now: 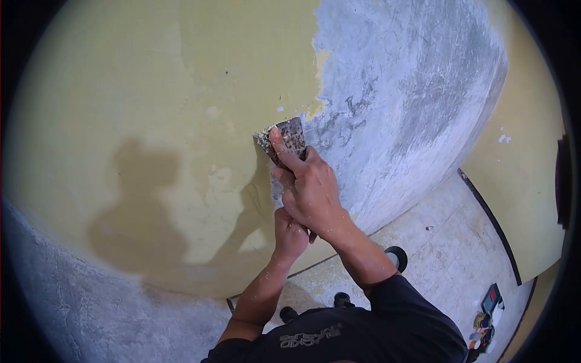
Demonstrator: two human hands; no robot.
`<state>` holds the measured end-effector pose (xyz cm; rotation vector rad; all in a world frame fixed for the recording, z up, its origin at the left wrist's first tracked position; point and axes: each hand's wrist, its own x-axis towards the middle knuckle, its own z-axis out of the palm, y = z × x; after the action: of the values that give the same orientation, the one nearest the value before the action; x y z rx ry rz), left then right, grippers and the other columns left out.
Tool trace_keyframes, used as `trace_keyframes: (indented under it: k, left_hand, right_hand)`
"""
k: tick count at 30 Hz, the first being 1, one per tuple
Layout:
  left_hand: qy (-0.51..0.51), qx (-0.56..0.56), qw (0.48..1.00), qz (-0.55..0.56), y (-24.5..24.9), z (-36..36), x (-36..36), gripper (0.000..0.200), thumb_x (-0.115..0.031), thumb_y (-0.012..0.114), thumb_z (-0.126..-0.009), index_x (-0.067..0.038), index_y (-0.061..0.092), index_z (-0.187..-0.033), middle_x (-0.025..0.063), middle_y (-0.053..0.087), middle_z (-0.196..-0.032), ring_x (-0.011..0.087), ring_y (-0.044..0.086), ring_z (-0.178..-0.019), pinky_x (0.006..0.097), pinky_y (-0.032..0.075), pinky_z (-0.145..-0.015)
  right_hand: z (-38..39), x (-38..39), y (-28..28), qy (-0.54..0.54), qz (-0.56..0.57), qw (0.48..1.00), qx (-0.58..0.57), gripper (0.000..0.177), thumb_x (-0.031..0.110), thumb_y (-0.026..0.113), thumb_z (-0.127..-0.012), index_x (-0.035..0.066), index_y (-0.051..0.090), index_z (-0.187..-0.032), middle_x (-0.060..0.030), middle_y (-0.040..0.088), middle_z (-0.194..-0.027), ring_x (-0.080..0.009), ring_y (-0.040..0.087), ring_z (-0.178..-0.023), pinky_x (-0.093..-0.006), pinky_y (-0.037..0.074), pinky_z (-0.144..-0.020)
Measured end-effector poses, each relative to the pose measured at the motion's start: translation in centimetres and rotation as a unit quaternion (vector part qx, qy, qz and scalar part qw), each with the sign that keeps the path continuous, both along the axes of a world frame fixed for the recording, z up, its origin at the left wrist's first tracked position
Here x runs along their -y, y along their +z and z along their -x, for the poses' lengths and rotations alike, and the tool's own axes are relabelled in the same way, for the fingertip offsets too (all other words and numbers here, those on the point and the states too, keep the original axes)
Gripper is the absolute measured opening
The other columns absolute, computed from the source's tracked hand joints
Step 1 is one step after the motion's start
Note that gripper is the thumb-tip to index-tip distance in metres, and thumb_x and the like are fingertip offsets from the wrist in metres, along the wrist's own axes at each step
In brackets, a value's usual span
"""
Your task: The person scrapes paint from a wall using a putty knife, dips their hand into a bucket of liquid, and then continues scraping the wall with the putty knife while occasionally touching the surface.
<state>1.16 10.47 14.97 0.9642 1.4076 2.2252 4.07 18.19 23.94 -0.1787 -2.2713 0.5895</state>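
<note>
A wide scraper [294, 134] with a stained, speckled blade lies against the yellow painted wall [242, 72], its edge by the border of the bare grey patch [375, 109]. Paint crumbs cling to the blade's left corner. My right hand [315, 187] wraps round the scraper from above, its index finger stretched along the blade. Just below, my left hand [292, 236] is closed at the lower end of the grip; the handle itself is hidden by both hands.
Paint debris litters the tiled floor [423, 236] below. Tools and small items [484, 320] lie at the lower right, and a round dark-rimmed container [396, 257] stands near my right forearm. A dark skirting strip [493, 227] edges the right wall.
</note>
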Motion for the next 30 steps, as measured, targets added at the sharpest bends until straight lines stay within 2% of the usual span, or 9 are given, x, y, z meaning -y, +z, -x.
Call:
trace_keyframes:
  k: [5,7,10,13,17,22,25,26,30]
  left_hand:
    - [0.009,0.045,0.997,0.067,-4.1,-1.4,0.0,0.051,-0.025,0.042,-0.101,0.001,0.057,-0.060,0.0061,0.056,-0.048,0.0108,0.051,-0.039,0.0261,0.036,-0.036]
    - [-0.001,0.075,0.995,0.070,-3.4,-1.3,0.0,0.051,-0.026,0.041,-0.102,0.001,0.058,-0.062,0.0065,0.057,-0.048,0.0107,0.051,-0.038,0.0260,0.036,-0.036]
    - [-0.003,-0.009,0.999,0.049,-0.8,0.3,-0.2,0.054,-0.030,0.040,-0.103,0.002,0.058,-0.063,0.0088,0.059,-0.050,0.0113,0.052,-0.039,0.0267,0.038,-0.037]
    - [0.005,-0.034,0.997,0.068,-1.9,0.0,0.0,0.053,-0.030,0.040,-0.103,0.001,0.057,-0.064,0.0081,0.059,-0.050,0.0112,0.051,-0.039,0.0265,0.037,-0.037]
    - [-0.009,0.099,0.992,0.079,-5.3,-1.6,-0.3,0.049,-0.023,0.041,-0.101,0.000,0.058,-0.062,0.0074,0.057,-0.049,0.0112,0.050,-0.039,0.0269,0.036,-0.036]
    - [-0.005,0.039,0.998,0.055,-3.0,-1.3,-0.6,0.052,-0.023,0.040,-0.102,0.000,0.058,-0.058,0.0078,0.058,-0.050,0.0113,0.050,-0.038,0.0264,0.036,-0.036]
    - [0.004,0.062,0.994,0.088,-5.4,-2.7,0.2,0.052,-0.022,0.039,-0.102,0.000,0.060,-0.059,0.0077,0.058,-0.050,0.0115,0.051,-0.039,0.0265,0.037,-0.037]
    - [0.003,0.116,0.988,0.103,-6.4,-3.5,0.3,0.053,-0.021,0.038,-0.101,0.000,0.060,-0.059,0.0072,0.058,-0.049,0.0115,0.052,-0.039,0.0270,0.038,-0.037]
    - [0.037,0.044,0.993,0.103,-5.9,-1.9,0.0,0.051,-0.018,0.039,-0.100,-0.001,0.060,-0.057,0.0072,0.059,-0.049,0.0111,0.052,-0.039,0.0267,0.037,-0.037]
  right_hand:
    - [-0.3,-0.7,-5.1,-0.005,0.034,0.999,0.022,0.062,0.013,0.064,-0.083,0.023,0.047,-0.142,-0.0246,0.052,-0.077,-0.0422,0.056,-0.063,-0.0480,0.047,-0.058]
    - [-0.2,-0.5,-4.3,0.004,0.052,0.998,0.030,0.059,0.013,0.063,-0.084,0.022,0.049,-0.141,-0.0245,0.052,-0.076,-0.0424,0.056,-0.064,-0.0480,0.046,-0.058]
    - [0.2,-0.7,-1.0,0.007,0.042,0.999,-0.030,0.056,0.015,0.063,-0.085,0.021,0.051,-0.139,-0.0248,0.052,-0.078,-0.0423,0.056,-0.066,-0.0479,0.046,-0.061]
    - [-0.3,-0.6,-1.9,0.002,0.045,0.999,-0.017,0.057,0.016,0.063,-0.085,0.022,0.050,-0.140,-0.0252,0.053,-0.079,-0.0426,0.057,-0.066,-0.0482,0.047,-0.061]
    - [-0.5,-1.2,-6.2,0.011,0.063,0.997,0.045,0.060,0.016,0.064,-0.084,0.026,0.049,-0.141,-0.0247,0.053,-0.080,-0.0426,0.059,-0.067,-0.0479,0.048,-0.060]
    - [-0.7,-1.0,-2.8,0.013,0.040,0.999,0.030,0.061,0.016,0.065,-0.083,0.026,0.049,-0.141,-0.0252,0.053,-0.080,-0.0421,0.058,-0.064,-0.0483,0.047,-0.057]
    - [-1.6,-1.0,-5.5,0.009,0.037,0.997,0.072,0.062,0.015,0.065,-0.083,0.025,0.048,-0.141,-0.0248,0.053,-0.080,-0.0422,0.058,-0.064,-0.0483,0.047,-0.058]
    - [-1.4,-1.0,-6.4,0.010,0.036,0.997,0.070,0.062,0.015,0.065,-0.083,0.025,0.048,-0.141,-0.0248,0.053,-0.080,-0.0422,0.058,-0.064,-0.0483,0.047,-0.058]
    - [-0.5,-0.9,-5.6,0.024,0.037,0.998,0.049,0.062,0.015,0.064,-0.083,0.024,0.048,-0.142,-0.0248,0.053,-0.080,-0.0430,0.058,-0.064,-0.0488,0.047,-0.058]
